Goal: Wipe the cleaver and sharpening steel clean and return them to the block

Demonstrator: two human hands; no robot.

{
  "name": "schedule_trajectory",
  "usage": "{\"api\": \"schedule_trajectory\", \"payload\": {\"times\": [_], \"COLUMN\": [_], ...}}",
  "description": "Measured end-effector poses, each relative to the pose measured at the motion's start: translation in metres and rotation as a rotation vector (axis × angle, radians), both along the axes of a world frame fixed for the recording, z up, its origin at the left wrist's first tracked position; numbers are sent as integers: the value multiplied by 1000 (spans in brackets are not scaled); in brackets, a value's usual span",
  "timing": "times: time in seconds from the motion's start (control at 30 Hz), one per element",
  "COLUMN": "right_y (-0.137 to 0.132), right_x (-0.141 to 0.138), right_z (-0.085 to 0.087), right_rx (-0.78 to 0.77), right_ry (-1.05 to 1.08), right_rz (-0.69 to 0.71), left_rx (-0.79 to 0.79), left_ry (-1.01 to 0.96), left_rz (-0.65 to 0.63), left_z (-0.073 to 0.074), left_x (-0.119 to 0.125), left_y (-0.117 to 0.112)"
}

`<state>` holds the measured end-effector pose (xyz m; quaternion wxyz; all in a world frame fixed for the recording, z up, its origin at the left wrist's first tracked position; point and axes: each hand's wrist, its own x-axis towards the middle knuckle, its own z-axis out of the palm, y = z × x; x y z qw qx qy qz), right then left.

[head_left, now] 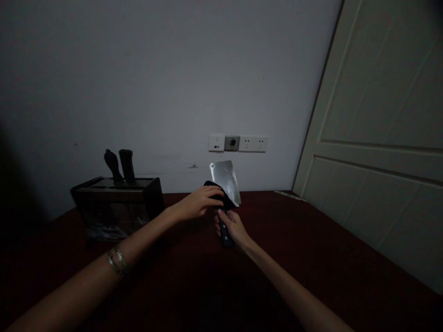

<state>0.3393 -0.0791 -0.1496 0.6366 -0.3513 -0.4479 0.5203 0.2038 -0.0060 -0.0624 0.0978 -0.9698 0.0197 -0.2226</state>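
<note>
A cleaver [226, 177] with a broad shiny blade and a black riveted handle is held up over the dark red table [277, 244]. My right hand [233, 226] is wrapped round its handle, and the blade points up and away from me. My left hand [202, 201] presses a black cloth [221, 196] against the lower part of the blade, covering some of it. The left fingers are bent over the cloth. To the left stands a black knife block [117, 210] with a see-through front, and two black knife handles [127, 164] stick up from its top.
The pale wall [155, 83] behind the table carries a row of sockets and switches [238, 143]. A white panelled door [374, 161] rises along the right side. A thin, flat strip [290, 196] lies at the table's back right corner. The light is dim.
</note>
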Motion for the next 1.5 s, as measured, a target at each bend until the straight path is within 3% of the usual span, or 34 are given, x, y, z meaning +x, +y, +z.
{"api": "schedule_trajectory", "payload": {"times": [0.27,0.57,0.87,1.07,1.17,1.3,1.5], "right_y": [-4,-3,-6,-3,-1,0,-1], "right_x": [-5,-3,-7,-2,-3,-4,-2], "right_z": [4,2,6,6,3,0,4], "right_rx": [37,46,68,51,46,44,53], "right_ry": [33,-69,-11,-47,-58,-60,-54], "right_rz": [-35,23,-19,-35,-33,-16,-15], "left_rx": [5,56,70,217,361,484,307], "left_ry": [-27,41,-4,-295,-389,-239,-18], "left_rz": [-20,-12,1,186,193,95,49], "left_z": [1,11,7,13,23,27,11], "left_x": [-7,-1,-14,-18,-13,-2,3], "left_y": [8,-5,-1,7,11,12,5]}}
